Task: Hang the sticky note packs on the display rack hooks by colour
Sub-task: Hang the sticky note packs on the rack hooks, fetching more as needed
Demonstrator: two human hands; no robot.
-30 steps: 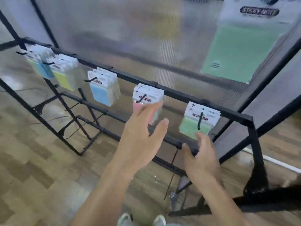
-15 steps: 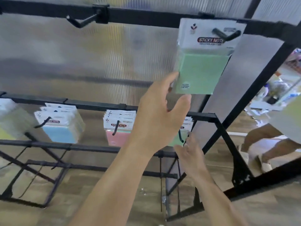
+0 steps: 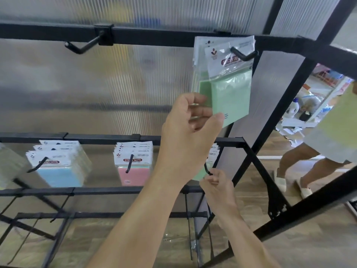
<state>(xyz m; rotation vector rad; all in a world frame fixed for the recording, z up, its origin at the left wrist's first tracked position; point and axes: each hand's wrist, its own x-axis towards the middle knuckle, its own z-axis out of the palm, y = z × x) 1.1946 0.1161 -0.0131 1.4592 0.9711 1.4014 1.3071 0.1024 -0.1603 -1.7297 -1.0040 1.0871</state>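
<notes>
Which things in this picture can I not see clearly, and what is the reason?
- Head view: lower green packs are mostly hidden behind the left hand.
- Head view: packs at the left edge are cut off and blurred; colour unclear.
- Head view: what the right hand pinches, hook or pack, is too small to tell.
- Head view: small print on the upper green pack is too small to read.

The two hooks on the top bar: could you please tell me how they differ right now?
The left hook is bare; the right hook carries green packs. Nothing touches the left hook, while the left hand pinches the front green pack's lower corner below the right hook. Both are black and fixed to the top bar.
</notes>
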